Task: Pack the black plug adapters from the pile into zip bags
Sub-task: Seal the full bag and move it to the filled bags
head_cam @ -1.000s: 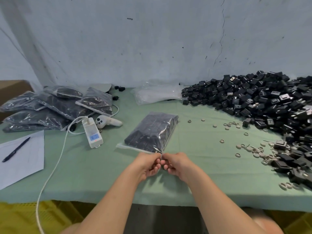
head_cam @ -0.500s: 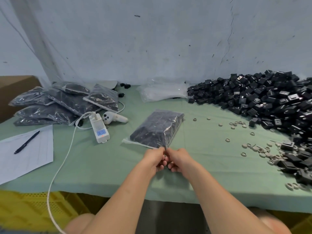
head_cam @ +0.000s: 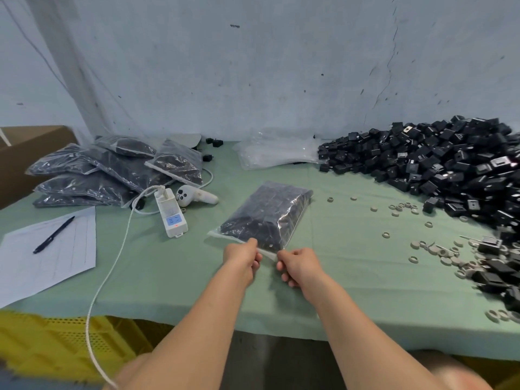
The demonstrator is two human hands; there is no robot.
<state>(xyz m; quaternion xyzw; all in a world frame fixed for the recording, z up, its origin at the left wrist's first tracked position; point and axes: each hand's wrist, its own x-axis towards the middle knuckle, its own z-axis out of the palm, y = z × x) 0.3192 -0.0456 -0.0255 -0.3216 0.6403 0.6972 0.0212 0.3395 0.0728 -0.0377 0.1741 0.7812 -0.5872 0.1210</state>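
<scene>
Nearest, the left hand [head_cam: 242, 257] and right hand [head_cam: 301, 264] each pinch the zip edge of a full bag [head_cam: 267, 215] lying flat on the surface [head_cam: 351, 277], probably to press it sealed; the pile [head_cam: 450, 175] sits far right within reach, packed bags [head_cam: 112, 170] far left.

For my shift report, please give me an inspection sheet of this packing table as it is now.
Surface: green cloth, hanging over the near edge.
Job's things: filled zip bag at centre; adapter pile at right; finished bags at left; empty bags at back.
Clutter: loose rings, paper, pen, white controller.
Hands: left hand and right hand pinch the filled bag's near edge.
Cables: white cable runs from power strip over the near edge.
Surroundings: cracked wall, cardboard box, yellow crate.
</scene>
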